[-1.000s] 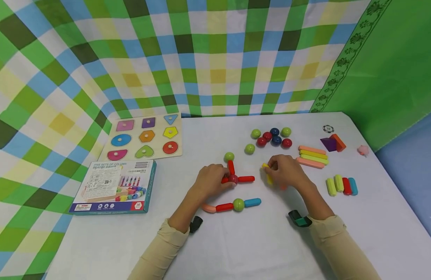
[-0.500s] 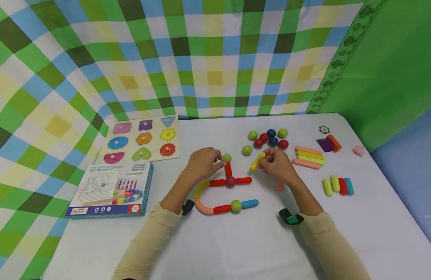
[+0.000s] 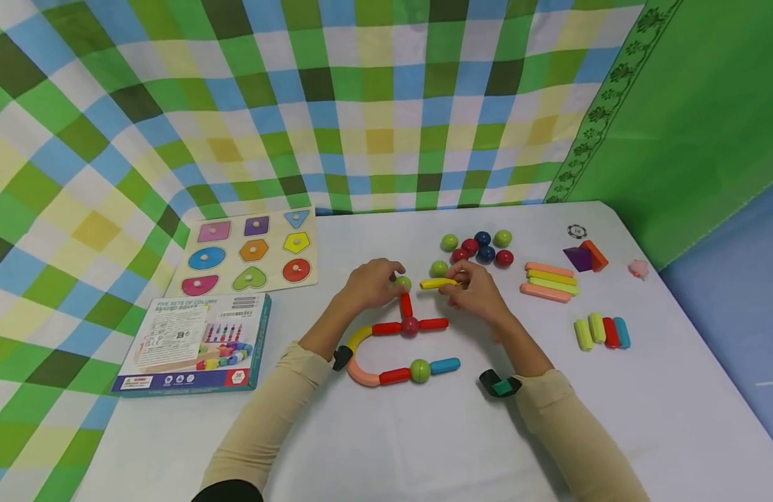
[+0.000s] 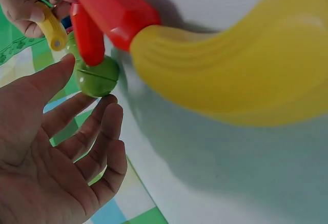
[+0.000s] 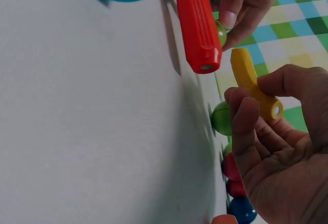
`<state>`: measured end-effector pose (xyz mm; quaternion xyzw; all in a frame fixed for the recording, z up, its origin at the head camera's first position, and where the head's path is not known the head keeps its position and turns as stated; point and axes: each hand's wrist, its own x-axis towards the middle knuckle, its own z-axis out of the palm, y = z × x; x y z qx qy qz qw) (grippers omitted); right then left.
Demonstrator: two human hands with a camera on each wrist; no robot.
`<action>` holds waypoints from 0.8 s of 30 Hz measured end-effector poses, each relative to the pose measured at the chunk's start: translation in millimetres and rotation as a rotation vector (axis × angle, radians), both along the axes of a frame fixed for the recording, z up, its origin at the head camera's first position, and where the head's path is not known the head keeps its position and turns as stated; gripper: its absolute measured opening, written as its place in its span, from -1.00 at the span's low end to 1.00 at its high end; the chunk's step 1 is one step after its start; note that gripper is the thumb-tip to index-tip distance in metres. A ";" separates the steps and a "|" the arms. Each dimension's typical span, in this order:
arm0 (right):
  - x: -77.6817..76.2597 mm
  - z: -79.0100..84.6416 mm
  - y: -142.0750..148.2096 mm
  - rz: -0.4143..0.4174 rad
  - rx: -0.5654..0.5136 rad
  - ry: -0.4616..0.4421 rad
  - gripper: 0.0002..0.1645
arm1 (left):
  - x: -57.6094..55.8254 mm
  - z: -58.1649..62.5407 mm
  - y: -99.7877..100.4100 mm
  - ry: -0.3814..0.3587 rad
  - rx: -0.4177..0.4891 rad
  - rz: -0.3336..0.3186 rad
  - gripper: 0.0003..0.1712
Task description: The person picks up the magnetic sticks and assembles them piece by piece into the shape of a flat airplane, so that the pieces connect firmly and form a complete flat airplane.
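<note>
My left hand [image 3: 371, 282] is at a green ball [image 4: 97, 76], its thumb and fingertips on either side of it. That ball sits at the tip of a red stick [image 4: 88, 34] joined to a dark red ball [image 3: 410, 326]. My right hand [image 3: 477, 291] pinches a short curved yellow stick [image 5: 253, 85] between thumb and fingers, just above the table and right of the green ball. From the dark red ball, further red sticks, a curved yellow stick [image 4: 230, 75] and a salmon curve [image 3: 363, 375] lead round to another green ball [image 3: 420, 371] and a blue stick [image 3: 445, 365].
Behind the right hand lie several loose balls [image 3: 485, 254]. Farther right are long sticks [image 3: 549, 282], short sticks [image 3: 602, 330], wedge blocks [image 3: 585, 257] and a pink figure [image 3: 638, 268]. A shape puzzle board [image 3: 245, 254] and a box [image 3: 192, 345] occupy the left side.
My left hand has moved from the red sticks up to the green ball. My right hand has lifted the curved yellow stick, turned it level and brought it left towards that ball.
</note>
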<state>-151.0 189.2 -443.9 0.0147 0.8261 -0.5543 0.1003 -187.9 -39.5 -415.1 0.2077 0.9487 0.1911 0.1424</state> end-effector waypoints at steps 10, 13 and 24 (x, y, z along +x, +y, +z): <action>-9.5 -6.0 -8.4 0.010 0.059 0.046 -0.70 | -2.2 -8.1 1.5 0.011 0.007 0.009 -0.59; -11.2 -8.6 -10.0 0.009 0.057 0.060 -0.70 | -1.7 -8.8 0.7 0.005 0.018 0.018 -0.60; -15.2 -11.8 -17.3 -0.024 0.034 0.089 -0.72 | 0.5 -12.3 -3.8 0.035 0.059 0.021 -0.62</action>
